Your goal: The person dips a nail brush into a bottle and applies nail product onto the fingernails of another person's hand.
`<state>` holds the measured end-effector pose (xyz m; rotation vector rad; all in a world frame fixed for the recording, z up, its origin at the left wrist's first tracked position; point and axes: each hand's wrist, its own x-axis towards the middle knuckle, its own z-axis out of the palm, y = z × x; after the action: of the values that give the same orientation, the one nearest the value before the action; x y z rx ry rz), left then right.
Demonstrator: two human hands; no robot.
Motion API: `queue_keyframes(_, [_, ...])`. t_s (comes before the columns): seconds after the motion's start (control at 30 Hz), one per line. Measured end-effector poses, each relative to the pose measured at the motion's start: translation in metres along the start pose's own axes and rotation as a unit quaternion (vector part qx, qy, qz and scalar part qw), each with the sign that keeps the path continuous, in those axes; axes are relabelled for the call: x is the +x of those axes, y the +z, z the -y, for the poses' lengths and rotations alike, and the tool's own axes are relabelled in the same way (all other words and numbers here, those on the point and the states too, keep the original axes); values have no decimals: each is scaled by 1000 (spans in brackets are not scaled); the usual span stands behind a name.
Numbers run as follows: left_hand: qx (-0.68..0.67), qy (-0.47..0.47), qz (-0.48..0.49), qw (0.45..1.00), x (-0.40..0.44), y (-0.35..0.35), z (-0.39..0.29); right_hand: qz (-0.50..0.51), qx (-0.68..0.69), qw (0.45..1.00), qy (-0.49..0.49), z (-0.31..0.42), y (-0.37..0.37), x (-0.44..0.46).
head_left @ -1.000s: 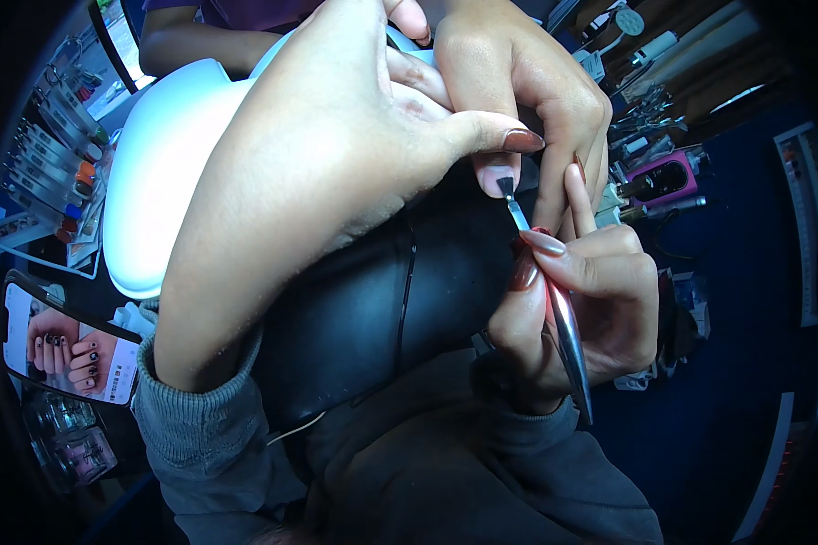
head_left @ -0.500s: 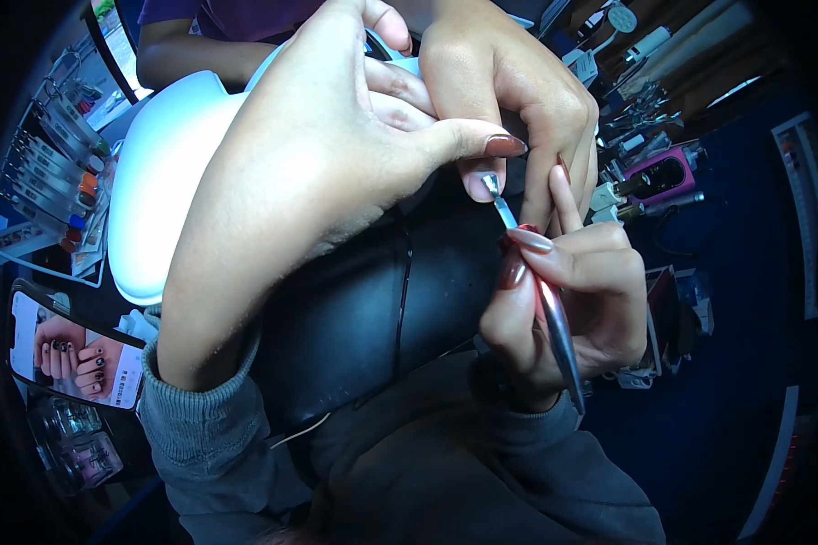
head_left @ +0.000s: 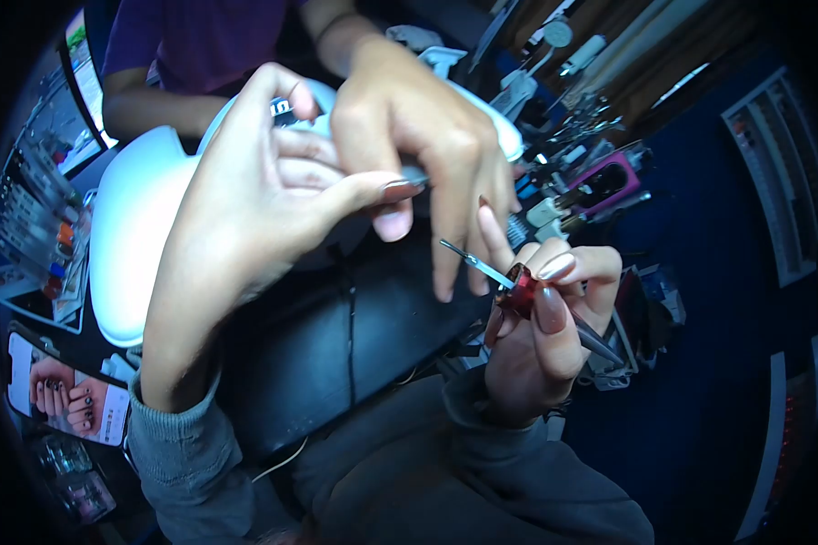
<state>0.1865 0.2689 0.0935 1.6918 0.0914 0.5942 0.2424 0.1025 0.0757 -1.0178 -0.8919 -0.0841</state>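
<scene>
My left hand [head_left: 245, 195] is closed around a finger [head_left: 393, 223] of another person's hand [head_left: 418, 118], my thumb lying across it just above the nail. That hand reaches down from the top, its other fingers stretched over a black padded surface [head_left: 291, 363]. In my right hand [head_left: 559, 318] a thin nail brush [head_left: 486, 268] is pinched between thumb and fingers. Its dark tip points up and left, apart from the held nail. A glossy red section sits at my fingertips, and a dark silver end sticks out behind them.
A glowing white nail lamp [head_left: 136, 236] stands at left, beside a rack of colourful bottles or pens [head_left: 45, 218]. A phone [head_left: 68, 391] shows a photo of painted nails. Glass jars [head_left: 73, 472] lie below it. Tools and a pink-framed device [head_left: 600, 186] fill the upper right.
The brush has come away from the held nail and turned, its tip now lower and to the left. The view has shifted, so both held hands appear further left and lower.
</scene>
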Motion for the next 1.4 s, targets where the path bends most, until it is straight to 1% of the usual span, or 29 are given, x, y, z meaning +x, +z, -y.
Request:
queue_keyframes(0.07, [-17, -12, -2, 1000, 0, 2, -3, -25, 6, 1000, 12, 7, -4, 2])
queue_keyframes(0.1, [-22, -4, 2, 1000, 0, 1, -4, -40, 11, 999, 19, 9, -5, 2])
queue_keyframes(0.13, [-36, -7, -3, 999, 0, 2, -2, -37, 5, 998, 42, 13, -11, 0])
queue_keyframes(0.17, [-50, -12, -7, 999, 1, 1, -2, -38, 2, 999, 36, 13, -14, 2])
queue_keyframes(0.2, [-19, -30, 2, 999, 2, 0, -7, -43, 6, 999, 20, 15, -15, 2])
queue_keyframes(0.23, [-20, -27, 5, 999, 2, 1, -10, -49, 12, 999, 6, 15, -15, 3])
queue_keyframes(0.27, [-24, -28, -2, 999, 2, 3, -12, -74, -35, 997, -7, 18, -12, 4])
queue_keyframes(0.3, [-28, -29, -9, 999, 1, 4, -13, -75, -37, 996, -9, 19, -13, 3])
queue_keyframes(0.37, [-27, -23, -11, 999, 1, 3, -10, -80, -9, 997, 22, 19, -14, -1])
queue_keyframes(0.4, [-24, -24, -9, 999, 2, 1, -9, -87, -25, 996, 24, 19, -15, -1])
queue_keyframes(0.57, [-20, -41, -7, 999, 3, 1, -10, -67, -34, 997, -5, 18, -13, -1])
queue_keyframes(0.63, [-20, -32, -6, 999, 3, 1, -5, -49, -99, 994, -16, 17, -14, -2])
queue_keyframes(0.67, [-17, -38, -10, 999, 3, 0, -3, -60, -85, 994, -21, 17, -9, -1])
queue_keyframes(0.7, [-18, -26, 3, 999, 4, 0, -1, -80, -76, 994, -8, 18, -4, 0])
queue_keyframes(0.73, [-17, -18, 14, 1000, 2, -3, 1, -67, -88, 994, -10, 15, -5, -1])
queue_keyframes(0.77, [-9, -31, 11, 999, 2, -3, 0, -54, -98, 994, -13, 11, -6, -1])
queue_keyframes(0.8, [4, -19, 3, 1000, 2, -3, 1, -55, -88, 994, -25, 8, -2, -2])
queue_keyframes(0.83, [15, -6, -3, 1000, 2, -2, 3, -61, -124, 990, 6, 12, 4, -2])
queue_keyframes(0.9, [41, -36, -6, 999, 1, -3, -2, -23, -131, 991, -10, 6, 2, -4])
queue_keyframes(0.93, [52, -50, -3, 997, 2, -3, -4, -13, -165, 985, -57, 2, 4, -5])
queue_keyframes(0.97, [61, -63, 1, 996, 2, -3, -5, -12, -162, 985, -52, -1, 6, -7])
queue_keyframes(1.0, [77, -52, -4, 996, 1, -3, -5, 5, -191, 977, -99, -4, 7, -8])
queue_keyframes(1.07, [87, -63, -4, 994, 1, -3, -9, 25, -232, 955, -184, -12, 9, -5])
queue_keyframes(1.13, [94, -72, -2, 993, 1, -3, -8, 35, -249, 949, -189, -16, 13, -4])
queue_keyframes(1.17, [78, -62, 1, 995, 2, -3, -5, 46, -267, 942, -197, -17, 15, -4])
queue_keyframes(1.2, [62, -51, 3, 997, 2, -3, -4, 45, -314, 925, -208, -16, 17, -1])
queue_keyframes(1.33, [47, -50, -2, 998, 1, -3, -2, 70, -298, 928, -211, -21, 18, -2])
queue_keyframes(1.4, [-53, 10, 16, 998, -3, 1, -7, 73, -301, 927, -211, -22, 17, -2])
